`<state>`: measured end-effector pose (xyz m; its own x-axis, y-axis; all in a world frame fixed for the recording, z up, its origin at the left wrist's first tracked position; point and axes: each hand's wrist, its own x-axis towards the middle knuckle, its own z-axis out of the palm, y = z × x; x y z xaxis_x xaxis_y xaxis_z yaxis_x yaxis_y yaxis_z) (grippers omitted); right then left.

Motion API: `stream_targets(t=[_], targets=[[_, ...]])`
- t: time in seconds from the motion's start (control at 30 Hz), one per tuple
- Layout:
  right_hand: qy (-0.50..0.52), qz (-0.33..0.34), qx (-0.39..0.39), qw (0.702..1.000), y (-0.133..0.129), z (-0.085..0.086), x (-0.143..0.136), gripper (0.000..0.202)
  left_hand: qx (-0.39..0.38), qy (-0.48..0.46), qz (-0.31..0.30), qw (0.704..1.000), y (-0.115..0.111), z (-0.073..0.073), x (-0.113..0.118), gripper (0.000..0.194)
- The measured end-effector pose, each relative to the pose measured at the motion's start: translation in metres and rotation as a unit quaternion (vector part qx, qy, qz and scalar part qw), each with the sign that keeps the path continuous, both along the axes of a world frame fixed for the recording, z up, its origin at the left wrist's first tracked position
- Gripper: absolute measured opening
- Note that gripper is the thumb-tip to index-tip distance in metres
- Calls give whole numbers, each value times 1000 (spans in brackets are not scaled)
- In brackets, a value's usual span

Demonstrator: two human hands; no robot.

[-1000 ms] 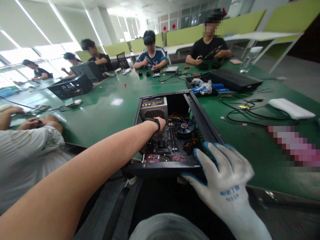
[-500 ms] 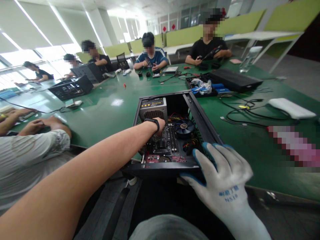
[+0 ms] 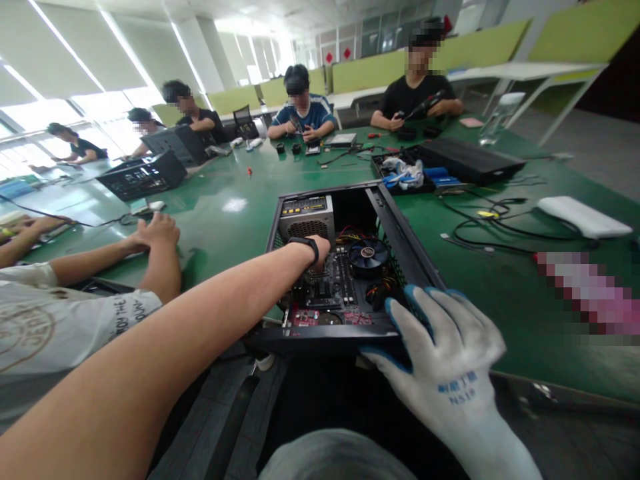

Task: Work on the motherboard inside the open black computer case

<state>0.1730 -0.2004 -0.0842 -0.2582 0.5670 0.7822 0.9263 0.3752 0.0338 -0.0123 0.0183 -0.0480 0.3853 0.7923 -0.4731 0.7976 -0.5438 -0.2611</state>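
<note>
An open black computer case (image 3: 325, 339) lies at the table's front edge. My bare left hand (image 3: 321, 249), with a black band at the wrist, reaches down into it. Its fingers are hidden behind the hand, next to the power supply (image 3: 309, 223) and over the motherboard (image 3: 320, 293). A round black cooling fan (image 3: 369, 255) sits to the right of that hand. Over the near right corner of the case, my right hand (image 3: 445, 340) in a white and blue glove is closed, thumb below the edge and fingers on the side rail.
Gloves (image 3: 403, 172) lie in a black tray beside a dark panel (image 3: 465, 159). Black cables (image 3: 480, 220) and a white object (image 3: 583, 217) are to the right, a clear bottle (image 3: 500, 120) behind. Left, a co-worker's forearms (image 3: 160, 250) rest close by. Several people work across the table.
The co-worker at the left has shifted right and forward, hands now together farther along the table. Both my hands and the computer case stay in place.
</note>
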Motion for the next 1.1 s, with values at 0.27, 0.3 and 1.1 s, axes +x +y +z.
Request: stream_targets(t=[0.27,0.3,1.1], targets=[[3,1,0,1000,0,1,-1,65,-2,5,-1,1000,2,-3,0,53],[6,0,0,1000,0,0,-1,65,-2,5,0,1000,2,-3,0,53],[-11,-2,-3,1000,-1,-1,1,63,-3,9,17,1000,-8,9,4,48]])
